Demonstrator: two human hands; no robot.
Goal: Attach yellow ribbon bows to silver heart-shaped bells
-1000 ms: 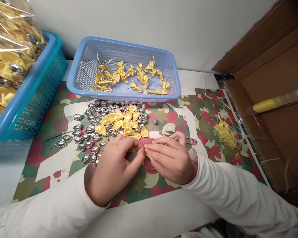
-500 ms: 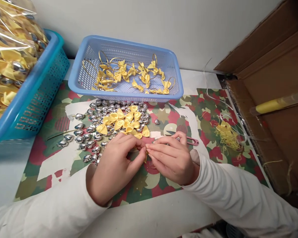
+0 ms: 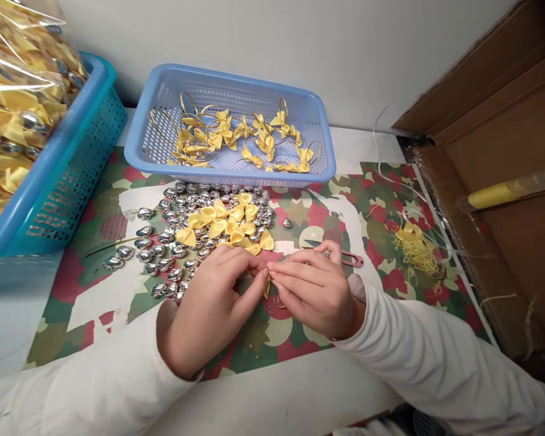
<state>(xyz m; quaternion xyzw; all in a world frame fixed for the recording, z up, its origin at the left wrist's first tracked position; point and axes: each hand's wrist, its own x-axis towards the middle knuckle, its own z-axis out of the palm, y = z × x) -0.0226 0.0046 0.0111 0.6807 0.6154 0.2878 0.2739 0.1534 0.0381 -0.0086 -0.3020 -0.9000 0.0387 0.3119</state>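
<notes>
My left hand point(image 3: 222, 306) and my right hand point(image 3: 315, 290) meet fingertip to fingertip over the patterned sheet. Both are pinched closed on a small yellow ribbon piece point(image 3: 267, 287), mostly hidden by the fingers. A thin wire-like curve shows faintly below my right fingers. Pink-handled thread snips point(image 3: 353, 260) show behind my right hand, partly covered by it; whether they lie on the sheet or rest in the hand I cannot tell. Just beyond my left hand, yellow bows point(image 3: 218, 227) lie on top of many silver heart-shaped beads point(image 3: 166, 264).
A blue basket point(image 3: 229, 177) at the back holds gold rings with yellow bows. Left of it stands a blue-green basket point(image 3: 79, 157) with a filled clear bag point(image 3: 25, 91). Yellow thread scraps point(image 3: 418, 251) lie at right, beside a cardboard box point(image 3: 495, 133).
Both hands keep the same place and pinch. The fingertips have shifted very slightly, and a little more of the yellow piece shows below them.
</notes>
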